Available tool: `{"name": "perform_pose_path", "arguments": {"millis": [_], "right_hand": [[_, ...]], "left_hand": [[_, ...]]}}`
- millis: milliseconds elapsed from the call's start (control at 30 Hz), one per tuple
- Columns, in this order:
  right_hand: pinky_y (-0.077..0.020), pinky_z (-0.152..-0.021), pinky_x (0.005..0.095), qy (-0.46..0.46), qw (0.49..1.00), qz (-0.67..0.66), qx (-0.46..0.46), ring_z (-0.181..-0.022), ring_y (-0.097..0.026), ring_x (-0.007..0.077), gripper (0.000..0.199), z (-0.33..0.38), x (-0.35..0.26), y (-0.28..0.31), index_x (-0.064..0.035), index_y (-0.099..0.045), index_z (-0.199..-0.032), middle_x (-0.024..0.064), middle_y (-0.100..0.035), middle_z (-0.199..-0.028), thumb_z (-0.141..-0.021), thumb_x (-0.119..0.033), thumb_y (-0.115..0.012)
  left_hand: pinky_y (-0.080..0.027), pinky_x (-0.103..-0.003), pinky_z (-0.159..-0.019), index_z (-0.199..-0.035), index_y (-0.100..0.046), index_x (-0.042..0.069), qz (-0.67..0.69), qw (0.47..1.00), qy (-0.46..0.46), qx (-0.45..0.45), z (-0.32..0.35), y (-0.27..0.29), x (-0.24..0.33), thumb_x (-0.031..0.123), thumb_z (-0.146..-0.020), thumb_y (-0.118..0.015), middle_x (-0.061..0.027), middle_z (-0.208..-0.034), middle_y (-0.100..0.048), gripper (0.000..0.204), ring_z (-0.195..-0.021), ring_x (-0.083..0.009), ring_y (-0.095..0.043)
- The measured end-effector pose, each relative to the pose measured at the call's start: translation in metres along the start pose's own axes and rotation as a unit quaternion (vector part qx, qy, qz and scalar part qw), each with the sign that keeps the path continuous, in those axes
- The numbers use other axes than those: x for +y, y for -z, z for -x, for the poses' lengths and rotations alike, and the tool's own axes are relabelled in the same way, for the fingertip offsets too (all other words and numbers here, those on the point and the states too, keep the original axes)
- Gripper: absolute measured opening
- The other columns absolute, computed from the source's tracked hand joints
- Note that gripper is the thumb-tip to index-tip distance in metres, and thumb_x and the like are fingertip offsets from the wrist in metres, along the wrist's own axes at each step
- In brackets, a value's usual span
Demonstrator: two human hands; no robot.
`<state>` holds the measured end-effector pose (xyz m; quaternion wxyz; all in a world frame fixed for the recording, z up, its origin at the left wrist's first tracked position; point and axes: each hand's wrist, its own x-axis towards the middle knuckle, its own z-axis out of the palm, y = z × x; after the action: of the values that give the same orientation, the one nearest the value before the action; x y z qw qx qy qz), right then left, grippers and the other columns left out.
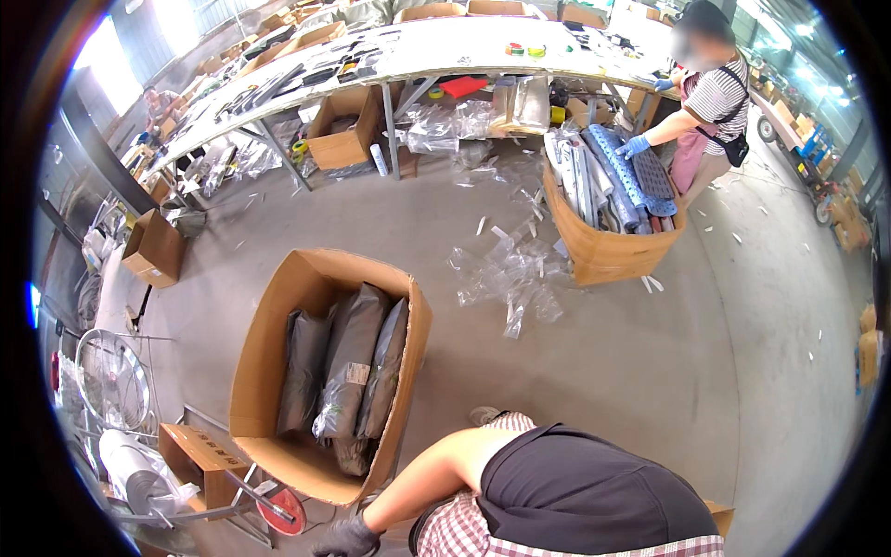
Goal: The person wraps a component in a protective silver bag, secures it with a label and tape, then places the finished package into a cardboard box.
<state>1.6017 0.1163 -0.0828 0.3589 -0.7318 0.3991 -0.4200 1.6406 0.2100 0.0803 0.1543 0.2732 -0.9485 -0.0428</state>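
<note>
At the lower edge my left hand (pixel 349 537) wears a dark glove and is partly cut off. Its fingers are too hidden to show whether they hold anything. The hand is just below the near corner of a tall open cardboard box (pixel 255 408). Several long grey plastic-wrapped bundles (pixel 355 357) stand inside that box, one with a white label. My right hand is out of the picture. A dark apron (pixel 585 492) over checked cloth fills the lower right.
A co-worker (pixel 719 102) in blue gloves touches rolled sheets in another carton (pixel 613 255). Clear plastic scraps (pixel 510 278) litter the floor. A long white table (pixel 436 46) spans the back. At left are a small carton (pixel 156 249), a plastic roll (pixel 130 469) and metal frames.
</note>
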Motion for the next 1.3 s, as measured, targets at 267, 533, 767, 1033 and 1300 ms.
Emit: {"name": "perform_pose_path", "arguments": {"millis": [267,533,767,1033,1300], "right_hand": [[-0.0489,-0.073,0.0450,-0.154,0.987,0.033,0.040,-0.087,-0.061,0.0421,0.029,0.135,0.032,0.115,-0.0095,-0.052,-0.114,0.0194,-0.064,-0.093,-0.090,-0.025,-0.053],[-0.0401,-0.047,0.0273,-0.360,0.770,-0.257,0.460,-0.054,-0.048,0.0092,0.035,0.198,0.007,0.225,-0.0126,-0.062,-0.097,-0.0006,-0.055,-0.066,-0.097,-0.044,-0.047],[-0.0385,-0.037,0.0205,-0.313,0.762,-0.182,0.537,-0.046,-0.042,0.0055,0.030,0.333,0.129,0.132,-0.0190,-0.043,-0.119,-0.0028,-0.046,-0.079,-0.094,-0.013,-0.058],[-0.0426,-0.041,0.0211,-0.372,0.845,-0.177,0.341,-0.057,-0.047,0.0059,0.025,0.279,0.127,0.088,-0.0171,-0.047,-0.111,-0.0048,-0.049,-0.095,-0.092,-0.013,-0.062],[-0.0494,-0.069,0.0245,-0.280,0.925,-0.146,0.211,-0.077,-0.055,0.0089,0.041,0.108,0.057,0.034,-0.0123,-0.047,-0.119,0.0012,-0.055,-0.103,-0.085,-0.001,-0.068]], "left_hand": [[-0.037,-0.046,-0.105,-0.130,-0.054,0.010,-0.073,0.997,0.000,0.007,0.004,0.024,0.009,0.032,-0.079,-0.072,-0.0140,-0.142,-0.043,0.058,-0.133,-0.0332,-0.038],[-0.011,-0.058,-0.114,-0.149,-0.028,0.022,-0.333,0.693,0.401,-0.499,0.251,0.035,-0.312,0.071,-0.071,-0.061,-0.0067,-0.157,-0.020,0.098,-0.146,-0.0283,-0.014],[-0.007,-0.055,-0.115,-0.151,-0.020,0.029,-0.252,0.707,0.497,-0.436,0.333,0.011,-0.299,0.060,-0.064,-0.074,-0.0132,-0.159,-0.005,0.106,-0.146,-0.0321,-0.006],[-0.011,-0.061,-0.112,-0.151,-0.019,0.027,-0.383,0.726,0.358,-0.444,0.363,0.001,-0.275,0.045,-0.081,-0.063,-0.0077,-0.157,-0.015,0.085,-0.145,-0.0286,-0.014],[-0.024,-0.060,-0.107,-0.094,-0.068,0.020,-0.419,0.847,0.267,-0.191,0.400,-0.002,-0.360,0.019,-0.086,-0.049,-0.0064,-0.110,-0.061,0.021,-0.114,-0.0248,-0.050]]}}
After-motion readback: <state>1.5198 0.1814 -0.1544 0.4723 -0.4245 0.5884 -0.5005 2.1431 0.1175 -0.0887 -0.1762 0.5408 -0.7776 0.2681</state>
